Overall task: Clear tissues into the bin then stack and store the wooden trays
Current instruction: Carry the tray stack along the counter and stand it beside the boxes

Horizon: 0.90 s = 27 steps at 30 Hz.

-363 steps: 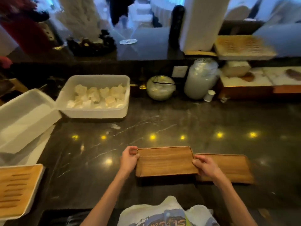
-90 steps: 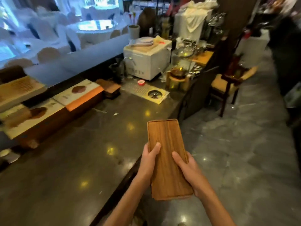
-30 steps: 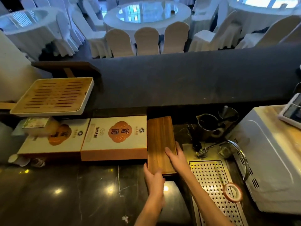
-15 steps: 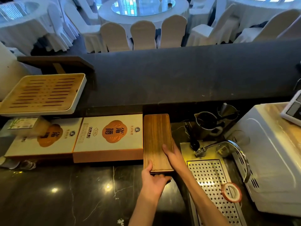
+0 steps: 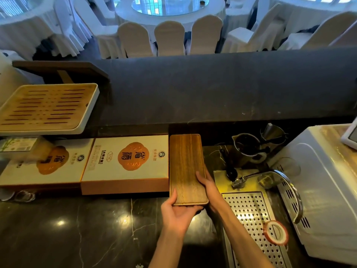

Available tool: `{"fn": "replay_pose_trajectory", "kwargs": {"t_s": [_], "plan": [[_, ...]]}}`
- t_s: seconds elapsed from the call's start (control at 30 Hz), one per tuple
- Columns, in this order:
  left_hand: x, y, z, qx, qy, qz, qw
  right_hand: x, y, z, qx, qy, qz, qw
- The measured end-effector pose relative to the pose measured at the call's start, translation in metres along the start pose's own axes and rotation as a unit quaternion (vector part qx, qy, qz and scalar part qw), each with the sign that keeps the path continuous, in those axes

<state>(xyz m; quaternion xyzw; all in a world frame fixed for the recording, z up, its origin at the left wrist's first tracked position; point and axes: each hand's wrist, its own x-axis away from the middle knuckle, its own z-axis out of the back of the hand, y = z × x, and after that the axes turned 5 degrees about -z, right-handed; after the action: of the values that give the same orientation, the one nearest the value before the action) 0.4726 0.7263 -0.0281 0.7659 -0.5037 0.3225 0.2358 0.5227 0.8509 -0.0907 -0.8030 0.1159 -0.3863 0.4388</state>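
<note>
The stacked wooden trays [image 5: 185, 163] lie lengthwise on the dark counter, pushed back against the raised ledge, right beside an orange-and-white gift box [image 5: 125, 163]. My left hand [image 5: 178, 213] cups the near end of the stack from below, thumb on the left edge. My right hand [image 5: 207, 185] presses on the stack's right edge with its fingers on top. No tissues and no bin are in view.
A second gift box [image 5: 44, 165] lies further left under a slatted bamboo tea tray [image 5: 46, 107]. Right of the trays are a perforated metal drain tray [image 5: 255, 225] with a tape roll [image 5: 275, 232], a tap [image 5: 270, 175], dark pitchers [image 5: 249, 146] and a white appliance [image 5: 324, 190].
The trays were carried from the far counter and set down beside the gift box. Over the last second they slid back toward the ledge, my left hand moving to the near end.
</note>
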Motion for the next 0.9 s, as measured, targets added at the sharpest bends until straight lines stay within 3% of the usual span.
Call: {"fn": "replay_pose_trajectory", "kwargs": {"t_s": [0.3,0.47,0.6,0.77,0.83,0.9], "plan": [[-0.001,0.002,-0.005,-0.011,0.013,0.001,1.0,0.004,0.002,-0.004,-0.005,-0.001,-0.02,1.0],[0.005,0.019,0.001,-0.141,0.003,0.004,0.99,0.017,-0.017,-0.008,0.102,0.005,-0.019,0.995],[0.001,0.039,0.003,-0.288,0.048,-0.014,0.956,0.041,0.003,-0.012,0.15,0.046,-0.044,0.987],[-0.009,0.025,0.007,-0.472,0.077,-0.112,0.871,0.05,0.017,-0.016,0.102,0.096,-0.023,0.99],[-0.016,0.022,0.006,-0.495,0.089,-0.157,0.85,0.048,0.017,-0.016,0.094,0.1,-0.021,0.99],[-0.024,0.021,0.005,-0.485,0.108,-0.171,0.851,0.046,0.019,-0.017,0.089,0.104,-0.021,0.99]]}}
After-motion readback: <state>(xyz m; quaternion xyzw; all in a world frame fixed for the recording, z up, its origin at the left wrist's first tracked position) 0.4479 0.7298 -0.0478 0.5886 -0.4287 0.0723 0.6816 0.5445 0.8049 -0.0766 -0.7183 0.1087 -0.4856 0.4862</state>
